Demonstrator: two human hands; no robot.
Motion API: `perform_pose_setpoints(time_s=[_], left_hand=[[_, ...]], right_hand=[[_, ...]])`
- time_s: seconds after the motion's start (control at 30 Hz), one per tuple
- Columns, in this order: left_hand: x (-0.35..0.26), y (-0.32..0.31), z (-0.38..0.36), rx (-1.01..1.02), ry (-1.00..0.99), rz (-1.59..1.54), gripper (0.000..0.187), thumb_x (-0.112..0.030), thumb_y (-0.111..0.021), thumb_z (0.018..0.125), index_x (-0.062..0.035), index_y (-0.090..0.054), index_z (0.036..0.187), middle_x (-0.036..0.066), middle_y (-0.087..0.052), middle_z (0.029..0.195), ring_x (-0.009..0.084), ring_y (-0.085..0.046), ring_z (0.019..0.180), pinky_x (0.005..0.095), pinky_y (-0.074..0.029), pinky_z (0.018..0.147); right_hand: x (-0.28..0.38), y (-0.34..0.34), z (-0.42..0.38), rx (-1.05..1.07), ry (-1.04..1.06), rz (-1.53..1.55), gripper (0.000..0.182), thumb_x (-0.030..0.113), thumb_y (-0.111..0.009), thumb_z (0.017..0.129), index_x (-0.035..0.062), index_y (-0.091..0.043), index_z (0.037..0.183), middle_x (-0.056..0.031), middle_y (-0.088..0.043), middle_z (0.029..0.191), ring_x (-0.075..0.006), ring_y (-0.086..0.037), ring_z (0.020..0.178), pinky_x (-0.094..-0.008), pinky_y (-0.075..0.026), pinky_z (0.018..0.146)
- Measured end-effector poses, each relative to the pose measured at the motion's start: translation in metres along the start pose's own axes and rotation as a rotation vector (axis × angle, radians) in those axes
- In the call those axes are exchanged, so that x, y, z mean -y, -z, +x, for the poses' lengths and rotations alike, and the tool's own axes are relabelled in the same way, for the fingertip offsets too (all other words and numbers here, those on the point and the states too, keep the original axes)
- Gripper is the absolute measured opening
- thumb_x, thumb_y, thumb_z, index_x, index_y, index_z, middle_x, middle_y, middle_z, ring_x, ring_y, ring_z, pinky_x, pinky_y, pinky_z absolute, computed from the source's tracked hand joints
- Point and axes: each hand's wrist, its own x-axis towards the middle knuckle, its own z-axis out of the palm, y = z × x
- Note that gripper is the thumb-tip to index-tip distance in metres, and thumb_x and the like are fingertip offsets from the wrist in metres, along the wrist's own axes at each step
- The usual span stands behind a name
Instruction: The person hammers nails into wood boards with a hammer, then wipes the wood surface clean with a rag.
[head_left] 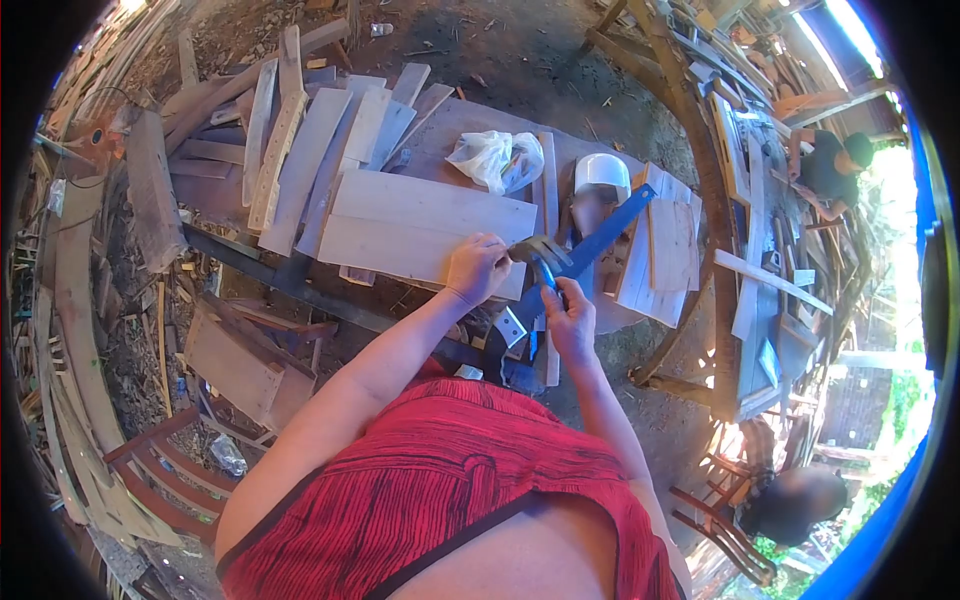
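Note:
My right hand (572, 318) is wrapped round the blue handle of a hammer (540, 250), whose head is close beside my left hand. My left hand (478, 268) is closed in a pinch at the near right part of a wide flat wooden board (420, 222); what its fingers hold, if anything, is too small to make out. Slanting across the table behind the hammer is a handsaw (618, 226) with a blue blade, its handle end toward my body.
A white plastic bag (495, 160) and a white rounded helmet-like shell (602, 176) lie beyond the board. Loose planks (310, 165) fill the left side, with more boards (672, 245) at the right. Two other people (828, 170) are at the right, near a second workbench (765, 300).

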Motion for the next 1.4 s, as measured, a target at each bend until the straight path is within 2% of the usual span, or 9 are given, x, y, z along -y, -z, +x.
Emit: perform_pose_setpoints(time_s=[0.17,0.33,0.6,0.7,0.8,0.93,1.1,1.33,1.4], left_hand=[[0.002,-0.003,-0.001,-0.053,-0.019,-0.051,0.007,-0.010,-0.071,0.072,-0.0094,-0.064,0.071,0.003,-0.064,0.082,0.0256,-0.061,0.082,0.0374,-0.052,0.070],[0.001,-0.001,-0.002,-0.033,-0.019,-0.020,0.007,-0.011,-0.070,0.072,-0.0095,-0.064,0.070,0.003,-0.063,0.081,0.0256,-0.061,0.081,0.0379,-0.052,0.069],[0.001,-0.002,-0.001,-0.036,-0.018,-0.031,0.006,-0.011,-0.070,0.072,-0.0102,-0.064,0.070,0.003,-0.063,0.081,0.0252,-0.061,0.081,0.0379,-0.052,0.069],[0.003,-0.003,-0.002,-0.020,-0.013,-0.016,0.007,-0.011,-0.070,0.073,-0.0102,-0.064,0.070,0.003,-0.063,0.081,0.0250,-0.061,0.081,0.0379,-0.052,0.069],[0.005,-0.003,-0.004,0.002,-0.010,-0.007,0.007,-0.011,-0.070,0.073,-0.0099,-0.064,0.069,0.002,-0.063,0.082,0.0249,-0.060,0.081,0.0379,-0.052,0.069],[0.003,-0.003,-0.003,-0.038,-0.032,-0.037,0.006,-0.011,-0.070,0.073,-0.0096,-0.064,0.070,0.002,-0.063,0.082,0.0249,-0.060,0.081,0.0374,-0.052,0.069],[0.004,-0.004,-0.001,-0.026,-0.022,-0.020,0.006,-0.012,-0.070,0.074,-0.0094,-0.065,0.071,0.003,-0.063,0.082,0.0252,-0.060,0.081,0.0375,-0.051,0.070],[0.005,-0.004,-0.004,-0.032,-0.035,-0.042,0.007,-0.013,-0.070,0.073,-0.0097,-0.064,0.071,0.003,-0.062,0.081,0.0255,-0.059,0.081,0.0375,-0.051,0.070],[0.005,-0.003,-0.005,-0.032,-0.031,-0.034,0.007,-0.013,-0.071,0.073,-0.0097,-0.064,0.071,0.003,-0.062,0.081,0.0255,-0.059,0.081,0.0375,-0.051,0.070]], right_hand=[[0.010,0.004,-0.003,-0.020,0.038,0.173,0.027,0.025,-0.068,0.089,0.0050,-0.063,0.107,-0.0030,-0.057,0.065,-0.0096,-0.051,0.060,-0.0284,-0.042,0.057],[-0.001,-0.001,-0.001,0.010,0.038,-0.034,0.025,0.024,-0.066,0.090,0.0049,-0.063,0.106,-0.0034,-0.057,0.065,-0.0101,-0.050,0.059,-0.0284,-0.042,0.057],[0.022,0.005,-0.005,-0.032,0.095,0.122,0.026,0.027,-0.067,0.089,0.0064,-0.064,0.105,-0.0058,-0.056,0.064,-0.0117,-0.052,0.059,-0.0300,-0.042,0.057],[0.011,0.002,-0.004,-0.012,0.035,-0.070,0.025,0.023,-0.066,0.090,0.0040,-0.063,0.105,-0.0024,-0.057,0.066,-0.0088,-0.049,0.061,-0.0278,-0.041,0.057],[0.005,0.003,-0.001,0.025,-0.040,-0.018,0.024,0.022,-0.065,0.091,0.0034,-0.063,0.106,-0.0014,-0.056,0.068,-0.0075,-0.048,0.063,-0.0263,-0.041,0.057],[0.013,0.004,-0.004,-0.035,0.073,0.194,0.025,0.024,-0.066,0.091,0.0045,-0.063,0.107,-0.0034,-0.055,0.068,-0.0082,-0.049,0.063,-0.0270,-0.041,0.057],[0.004,-0.001,0.000,0.019,0.009,-0.075,0.024,0.022,-0.066,0.091,0.0049,-0.063,0.107,-0.0017,-0.056,0.069,-0.0074,-0.049,0.063,-0.0261,-0.042,0.058],[0.013,-0.001,-0.007,-0.086,0.185,0.146,0.025,0.025,-0.066,0.090,0.0054,-0.064,0.105,-0.0061,-0.056,0.063,-0.0123,-0.053,0.058,-0.0297,-0.043,0.056],[0.013,-0.001,-0.005,0.006,0.026,-0.169,0.024,0.023,-0.067,0.090,0.0055,-0.064,0.106,-0.0032,-0.057,0.064,-0.0097,-0.051,0.059,-0.0284,-0.041,0.056]])
